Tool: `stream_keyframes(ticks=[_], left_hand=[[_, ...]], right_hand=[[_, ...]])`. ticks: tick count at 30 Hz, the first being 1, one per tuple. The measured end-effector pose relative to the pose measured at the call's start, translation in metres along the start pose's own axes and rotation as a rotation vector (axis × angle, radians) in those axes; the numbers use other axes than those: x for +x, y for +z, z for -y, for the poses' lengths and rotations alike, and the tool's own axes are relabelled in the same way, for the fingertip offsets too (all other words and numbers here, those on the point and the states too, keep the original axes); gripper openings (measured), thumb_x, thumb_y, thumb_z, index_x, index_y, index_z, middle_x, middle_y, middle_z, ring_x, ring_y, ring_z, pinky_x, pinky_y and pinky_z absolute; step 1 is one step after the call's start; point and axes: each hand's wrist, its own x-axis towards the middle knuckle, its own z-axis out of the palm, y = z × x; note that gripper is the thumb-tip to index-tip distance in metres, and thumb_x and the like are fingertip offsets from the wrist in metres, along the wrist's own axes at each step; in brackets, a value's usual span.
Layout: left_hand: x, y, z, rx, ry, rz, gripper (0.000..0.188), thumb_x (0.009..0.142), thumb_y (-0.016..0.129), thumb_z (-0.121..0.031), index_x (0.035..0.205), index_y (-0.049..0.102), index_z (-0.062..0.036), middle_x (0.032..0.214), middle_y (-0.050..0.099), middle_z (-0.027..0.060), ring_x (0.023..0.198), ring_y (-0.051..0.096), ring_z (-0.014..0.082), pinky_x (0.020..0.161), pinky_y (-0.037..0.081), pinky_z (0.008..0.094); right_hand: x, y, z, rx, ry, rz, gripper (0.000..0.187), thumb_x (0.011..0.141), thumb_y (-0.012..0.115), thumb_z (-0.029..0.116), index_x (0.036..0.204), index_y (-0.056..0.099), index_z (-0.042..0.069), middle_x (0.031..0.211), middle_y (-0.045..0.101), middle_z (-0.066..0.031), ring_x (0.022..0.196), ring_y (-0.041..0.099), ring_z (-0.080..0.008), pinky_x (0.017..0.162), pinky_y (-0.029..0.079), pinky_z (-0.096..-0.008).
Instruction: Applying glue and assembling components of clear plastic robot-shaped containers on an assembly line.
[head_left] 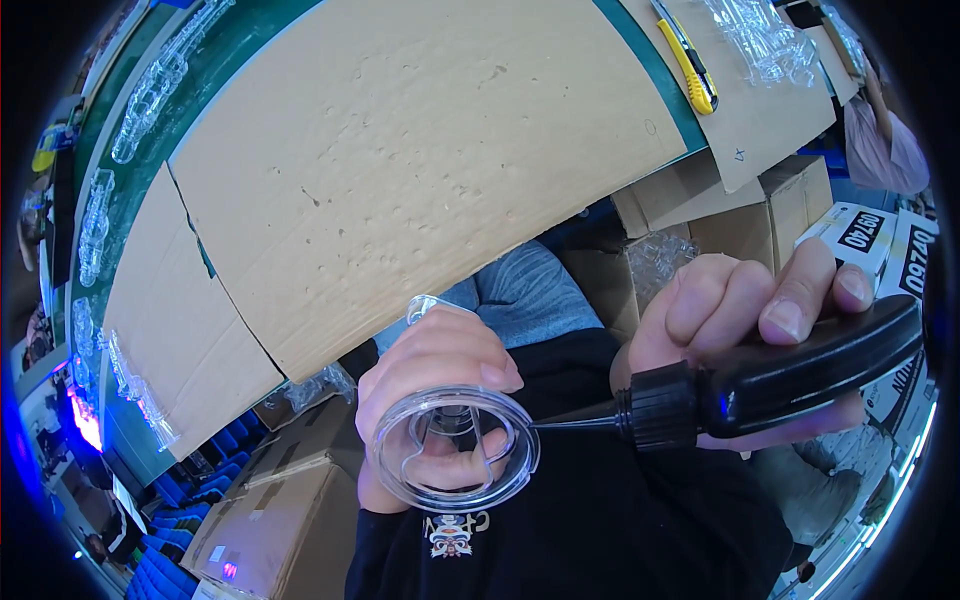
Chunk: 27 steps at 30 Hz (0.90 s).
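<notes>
My left hand [430, 365] is wrapped round a clear round plastic part [395, 470], its wide open rim turned toward me. A narrower clear end [422, 304] shows above my knuckles. My right hand [740, 300] grips a black curved tool [820, 385] with a ribbed collar and a thin needle-like tip. The tip [575, 422] points left and meets the right side of the clear rim; whether it touches or only overlaps I cannot tell. Both hands are in front of my dark shirt, below the table edge.
A cardboard sheet [420, 130] covers the green table. A yellow utility knife [690, 60] lies at the far right, beside clear plastic parts [765, 40]. More clear parts [150, 95] line the left edge. Cardboard boxes [265, 530] stand below left; others [790, 205] are at right.
</notes>
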Motion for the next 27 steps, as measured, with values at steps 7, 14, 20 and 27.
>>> stream_keyframes(ticks=[7,14,20,27], left_hand=[[0.0017,0.0008,-0.0029,0.032,0.016,-0.029,0.038,0.059,0.072,-0.010,0.095,0.063,-0.0031,0.081,0.065,0.0097,0.072,0.058,0.0222,0.069,0.047,0.0356],[0.0007,0.0071,-0.0012,0.051,-0.004,-0.097,0.040,0.055,0.070,-0.008,0.095,0.062,-0.0029,0.081,0.065,0.0096,0.072,0.058,0.0222,0.069,0.047,0.0346],[-0.0003,0.0055,-0.0054,0.085,-0.038,-0.111,0.045,0.051,0.068,-0.005,0.096,0.061,-0.0029,0.082,0.064,0.0099,0.072,0.058,0.0226,0.068,0.047,0.0340],[-0.0002,0.0032,-0.0053,0.082,-0.055,-0.091,0.052,0.049,0.067,-0.002,0.100,0.058,-0.0027,0.085,0.063,0.0111,0.074,0.058,0.0226,0.069,0.047,0.0332]], right_hand=[[0.0017,0.0006,0.0002,0.018,0.009,0.009,0.054,0.093,0.057,0.039,0.130,0.037,0.004,0.102,0.052,-0.0082,0.046,0.036,-0.0102,0.040,0.026,-0.0257],[0.0005,-0.0007,-0.0026,-0.054,-0.031,-0.015,0.054,0.093,0.056,0.040,0.129,0.037,0.004,0.102,0.052,-0.0082,0.045,0.035,-0.0098,0.039,0.025,-0.0252],[0.0019,0.0011,-0.0063,-0.047,-0.050,-0.037,0.054,0.093,0.055,0.042,0.127,0.039,0.004,0.100,0.053,-0.0077,0.043,0.034,-0.0091,0.039,0.024,-0.0246],[0.0024,0.0068,-0.0086,-0.077,-0.066,-0.098,0.054,0.093,0.055,0.044,0.126,0.040,0.004,0.097,0.054,-0.0070,0.042,0.034,-0.0089,0.038,0.023,-0.0245]])
